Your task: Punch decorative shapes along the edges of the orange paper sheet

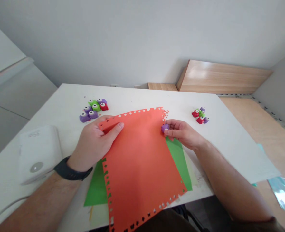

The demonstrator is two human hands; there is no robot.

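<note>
An orange sheet of paper [142,158] is held up over the table, small shapes punched along its edges. My left hand [100,137] grips its upper left side, thumb on top and fingers underneath. At the upper right edge, my right hand [179,132] pinches a small purple craft punch [165,128] against the paper. Tiny orange cut-outs [166,113] lie just beyond that corner. Under the orange sheet, green paper [178,158] shows on both sides, with paler paper beneath it.
Several purple, green and red punches with eye-like tops [94,109] cluster at the back left. Another group [200,115] stands at the right. A white device [39,151] with a round button sits on the white table [137,98] at left. A wooden panel [224,77] is behind.
</note>
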